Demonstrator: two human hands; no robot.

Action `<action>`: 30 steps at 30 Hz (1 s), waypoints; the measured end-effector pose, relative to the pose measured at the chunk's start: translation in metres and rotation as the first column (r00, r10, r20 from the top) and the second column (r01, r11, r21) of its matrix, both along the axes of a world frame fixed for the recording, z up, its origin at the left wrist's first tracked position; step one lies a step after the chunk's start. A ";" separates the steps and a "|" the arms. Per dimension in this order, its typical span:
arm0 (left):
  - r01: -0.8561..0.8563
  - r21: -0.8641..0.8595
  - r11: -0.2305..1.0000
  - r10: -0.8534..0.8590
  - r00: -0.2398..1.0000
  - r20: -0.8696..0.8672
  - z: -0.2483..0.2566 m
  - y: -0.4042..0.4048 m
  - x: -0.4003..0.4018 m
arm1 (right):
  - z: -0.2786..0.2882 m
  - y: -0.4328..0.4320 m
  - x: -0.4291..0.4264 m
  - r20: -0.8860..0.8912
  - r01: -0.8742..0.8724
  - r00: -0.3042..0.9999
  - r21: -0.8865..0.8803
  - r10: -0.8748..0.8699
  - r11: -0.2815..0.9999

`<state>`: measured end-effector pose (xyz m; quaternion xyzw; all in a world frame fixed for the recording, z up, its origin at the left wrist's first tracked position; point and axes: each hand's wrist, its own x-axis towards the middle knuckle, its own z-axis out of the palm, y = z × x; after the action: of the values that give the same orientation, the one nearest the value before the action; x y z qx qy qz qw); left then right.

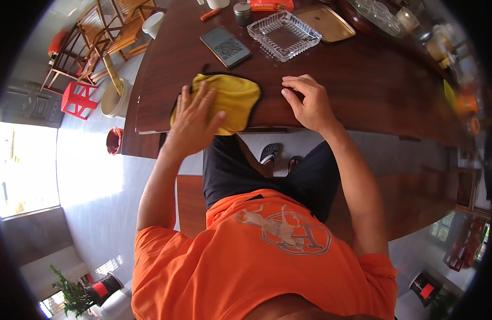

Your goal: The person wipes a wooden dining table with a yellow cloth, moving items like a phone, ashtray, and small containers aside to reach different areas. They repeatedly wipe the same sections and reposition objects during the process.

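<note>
A yellow cloth with a dark edge [236,100] lies on the dark wooden table [374,92], near its front edge. My left hand [194,120] rests flat on the cloth's left part, fingers a little spread, gripping nothing. To the right of the cloth is my right hand [308,100], its fingers loosely curled over the tabletop; nothing shows in it. Beyond the cloth lies a smartphone [226,46] with a printed-style code on its lit screen. A square clear glass ashtray [284,35] stands right of the phone.
A brass-coloured tray [328,24], a lidded jar [243,14], an orange stick-like object [210,14] and a red box [272,5] are at the table's far side. Glassware on a round tray [356,20] stands farther right. A red plastic stool [79,99] and a bucket [117,98] are at left.
</note>
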<state>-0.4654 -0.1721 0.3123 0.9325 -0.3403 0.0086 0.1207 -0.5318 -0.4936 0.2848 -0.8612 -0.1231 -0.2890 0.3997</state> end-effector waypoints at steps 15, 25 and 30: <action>-0.249 0.044 0.967 0.237 0.953 0.189 -0.021 0.013 0.040 | 0.002 0.010 -0.004 0.010 0.004 1.000 -0.209 -0.002 0.978; -0.261 0.084 0.962 0.245 0.956 0.159 -0.014 0.006 0.033 | 0.009 0.016 -0.007 0.013 0.013 1.000 -0.327 -0.010 0.945; -0.442 0.103 0.891 0.429 0.894 0.129 -0.022 0.031 0.119 | 0.009 0.022 -0.006 0.007 0.025 1.000 -0.341 -0.024 0.940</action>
<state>-0.3462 -0.1412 0.2906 0.9891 -0.1282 0.0613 0.0372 -0.5373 -0.4720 0.2942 -0.9185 -0.1611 -0.2693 0.2407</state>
